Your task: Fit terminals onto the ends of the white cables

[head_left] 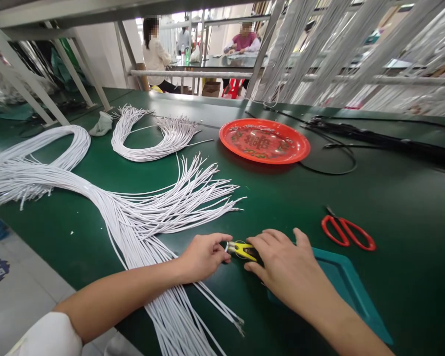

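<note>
My right hand is closed round a yellow and black hand tool above the green table. At the tool's left tip, my left hand pinches something small; a bit of metal or white shows there, too small to name. Under my left forearm runs a large bundle of white wires, its loose ends fanned out to the right and toward the front edge. A teal tray lies partly beneath my right hand and forearm.
Red-handled scissors lie at the right. Behind are a red round tray with small pieces, a curved white wire bundle and black cables. White wires hang from a metal rack. Two people are visible beyond it.
</note>
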A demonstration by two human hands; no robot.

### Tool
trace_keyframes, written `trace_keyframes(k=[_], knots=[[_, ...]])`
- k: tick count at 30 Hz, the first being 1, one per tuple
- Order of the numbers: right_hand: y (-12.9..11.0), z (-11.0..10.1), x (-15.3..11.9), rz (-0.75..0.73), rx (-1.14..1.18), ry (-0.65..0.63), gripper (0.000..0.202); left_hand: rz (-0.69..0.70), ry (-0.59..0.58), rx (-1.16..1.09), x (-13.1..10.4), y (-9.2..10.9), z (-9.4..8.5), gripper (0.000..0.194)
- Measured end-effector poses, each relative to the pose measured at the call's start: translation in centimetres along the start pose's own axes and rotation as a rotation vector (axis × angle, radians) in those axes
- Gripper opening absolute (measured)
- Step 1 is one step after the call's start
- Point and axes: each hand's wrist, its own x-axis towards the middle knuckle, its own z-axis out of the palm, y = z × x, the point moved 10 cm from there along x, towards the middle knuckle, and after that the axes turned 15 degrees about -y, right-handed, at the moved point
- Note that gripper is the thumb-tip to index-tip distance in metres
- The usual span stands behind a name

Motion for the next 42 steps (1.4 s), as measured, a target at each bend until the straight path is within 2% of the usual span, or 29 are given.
trace_keyframes(k=[7,15,24,27,33,35,37,40,42], knots=[[0.2,0.9,0.3,-0.006,-0.049,0.020,0.034,0.012,0.023,0.071,-0.4,0.7,-0.5,0.038],[1.5,1.1,0.2,-0.001,0.164,0.070,0.049,0.021,0.058,-0.033,-0.3,-0.3,-1.0,0.039],[5.0,0.4,-0.4,0.117,0.720,0.146,0.046,0.066,0.134,-0.201,-0.3,0.6,-2.4,0.048],[5.3,0.0,-0.5,0.133,0.769,0.174,0.045,0.032,0.134,-0.272,-0.2,0.4,-2.7,0.054],[5.1,-0.5,-0.8,0.144,0.792,0.178,0.046,0.017,0.075,-0.359,-0.1,1.3,-2.8,0.039],[5.2,-0.4,-0.8,0.149,0.794,0.169,0.046,0.022,0.103,-0.355,-0.4,2.3,-3.7,0.036],[5.3,-0.3,-0.9,0.156,0.794,0.165,0.046,0.046,0.181,-0.303,-0.6,3.6,-5.4,0.033],[5.5,-0.1,-0.9,0.158,0.794,0.170,0.044,0.138,0.385,-0.124,-1.1,6.0,-9.2,0.030],[5.6,-0.1,-0.9,0.156,0.803,0.179,0.044,0.195,0.545,0.074,-1.5,7.3,-11.3,0.029]])
